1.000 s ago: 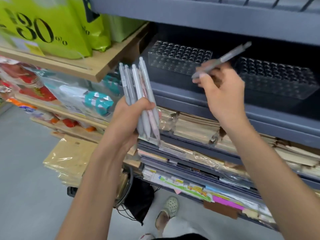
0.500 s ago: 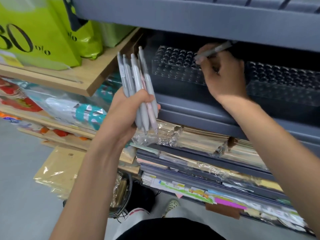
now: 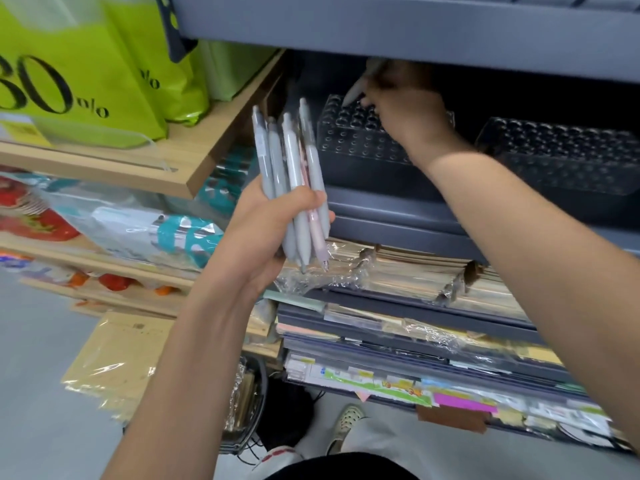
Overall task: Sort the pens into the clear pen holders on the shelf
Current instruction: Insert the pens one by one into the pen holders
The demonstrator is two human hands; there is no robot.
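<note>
My left hand (image 3: 273, 233) grips a bundle of several grey and pale pink pens (image 3: 294, 178), tips down, in front of the grey shelf. My right hand (image 3: 405, 105) reaches into the shelf and pinches a single grey pen (image 3: 358, 86). That pen's tip points down at the back-left holes of the left clear pen holder (image 3: 349, 133). A second clear pen holder (image 3: 561, 150) stands to the right with no pens showing in it. The upper shelf edge hides the top of the single pen.
The grey upper shelf (image 3: 415, 26) hangs low over the holders. Wrapped notebooks (image 3: 415, 271) fill the shelves below. A wooden shelf (image 3: 194, 157) with green bags (image 3: 86, 71) is at the left. My shoe (image 3: 346, 420) and a basket (image 3: 246, 407) are on the floor.
My right hand has moved deeper under the upper shelf and turned the single pen from slanting up-right to tip-down over the left holder. The left hand with the bundle has stayed in place.
</note>
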